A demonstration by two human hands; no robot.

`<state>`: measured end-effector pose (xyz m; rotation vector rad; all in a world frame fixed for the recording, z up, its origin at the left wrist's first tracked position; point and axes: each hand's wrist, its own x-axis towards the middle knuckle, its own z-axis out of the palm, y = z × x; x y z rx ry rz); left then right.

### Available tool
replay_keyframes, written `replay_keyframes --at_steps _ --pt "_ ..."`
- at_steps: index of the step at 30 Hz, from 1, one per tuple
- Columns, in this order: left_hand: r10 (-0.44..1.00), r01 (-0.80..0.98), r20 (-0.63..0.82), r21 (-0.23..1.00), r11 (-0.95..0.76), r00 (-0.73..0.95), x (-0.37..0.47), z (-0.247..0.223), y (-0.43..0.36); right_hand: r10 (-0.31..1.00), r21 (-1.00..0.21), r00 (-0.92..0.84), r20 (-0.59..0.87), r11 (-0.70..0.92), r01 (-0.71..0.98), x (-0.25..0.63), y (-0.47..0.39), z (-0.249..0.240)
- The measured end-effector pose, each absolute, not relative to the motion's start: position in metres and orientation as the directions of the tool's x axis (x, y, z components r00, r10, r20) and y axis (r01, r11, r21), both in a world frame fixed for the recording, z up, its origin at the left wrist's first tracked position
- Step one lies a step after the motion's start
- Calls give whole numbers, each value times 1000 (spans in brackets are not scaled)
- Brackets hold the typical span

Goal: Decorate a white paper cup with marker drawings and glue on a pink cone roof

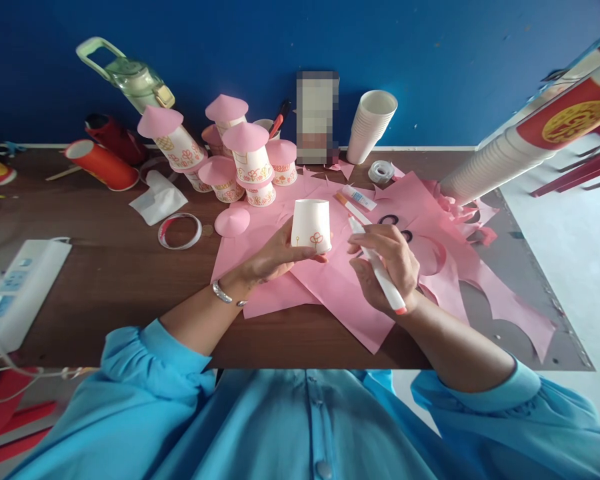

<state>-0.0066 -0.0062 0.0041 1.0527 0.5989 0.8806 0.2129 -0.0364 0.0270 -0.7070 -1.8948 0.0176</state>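
Observation:
My left hand (275, 253) is wrapped round an upside-down white paper cup (311, 221), which has a red flower drawn near its rim and a small yellowish mark beside it. To its right, my right hand (387, 263) grips a white marker (380, 270) with a red end cap, its tip pointing up and toward the cup but apart from it. Both hands are above pink paper sheets (340, 300). Behind the cup stand several decorated paper-cup towers (253, 163) with pink cone roofs. A loose pink cone (233, 222) lies left of the cup.
Scissors (397, 227), a glue stick (359, 198) and a tape roll (381, 172) lie behind my right hand. Cup stacks (373, 127) stand at the back and right. A green bottle (137, 80), a cut cup ring (180, 231) and a power strip (23, 293) are leftward.

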Motion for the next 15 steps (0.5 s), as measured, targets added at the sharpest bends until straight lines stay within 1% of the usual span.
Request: replay_keyframes --at_steps 4,7,9,12,15 --pt "860 -388 -1 893 230 510 -7 5 -6 579 -456 -192 792 771 444 212 -32 18" --pt "830 -418 23 871 257 557 -9 2 -3 616 -487 -190 765 745 455 210 -31 15" --pt "816 -434 22 855 284 578 -9 -1 -2 614 -467 -213 760 744 478 209 -31 16" --pt "822 -448 9 841 302 570 -8 -1 -3 579 -405 -246 777 759 509 207 -33 17" --pt "817 -418 23 867 271 576 -7 4 -5 546 -351 -291 785 781 516 205 -35 17"
